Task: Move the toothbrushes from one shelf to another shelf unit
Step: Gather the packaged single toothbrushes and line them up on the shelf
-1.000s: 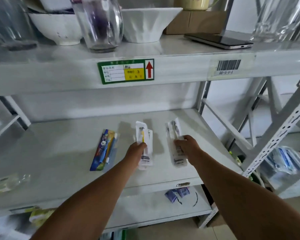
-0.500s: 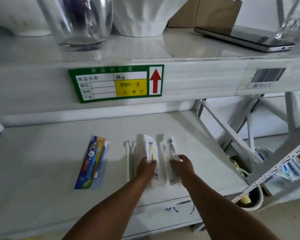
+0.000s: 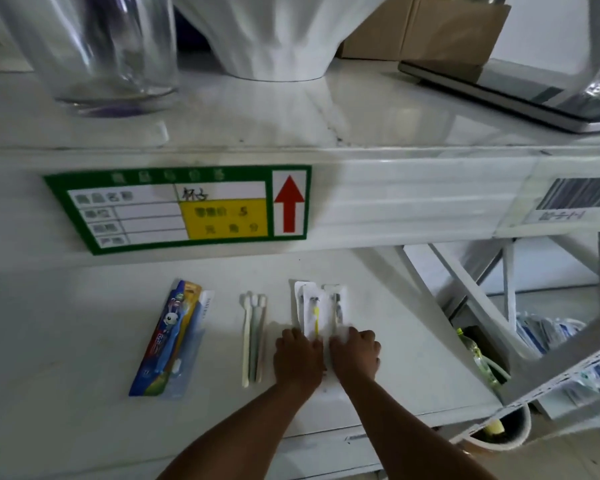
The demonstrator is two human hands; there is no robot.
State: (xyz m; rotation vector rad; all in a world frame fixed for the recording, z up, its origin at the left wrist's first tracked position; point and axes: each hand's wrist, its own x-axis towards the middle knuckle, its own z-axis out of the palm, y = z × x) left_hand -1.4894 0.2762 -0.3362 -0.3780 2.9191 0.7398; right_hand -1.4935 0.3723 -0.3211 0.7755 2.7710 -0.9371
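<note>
Pressing down side by side, left hand and right hand curl fingers onto white-packaged toothbrushes on the white shelf. Loose pale toothbrushes at 9 o'clock, blue carded toothbrush pack beyond.

Glossy clear plastic sleeves lie on a smooth painted-metal shelf below a clear glass.

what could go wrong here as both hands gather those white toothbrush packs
The white toothbrush packs overlap loosely under the left hand and right hand, so one might slip out when lifted. The loose toothbrushes lie just beside the left hand and could get nudged. The upper shelf edge hangs low overhead, so a raised pack may catch it.
</note>
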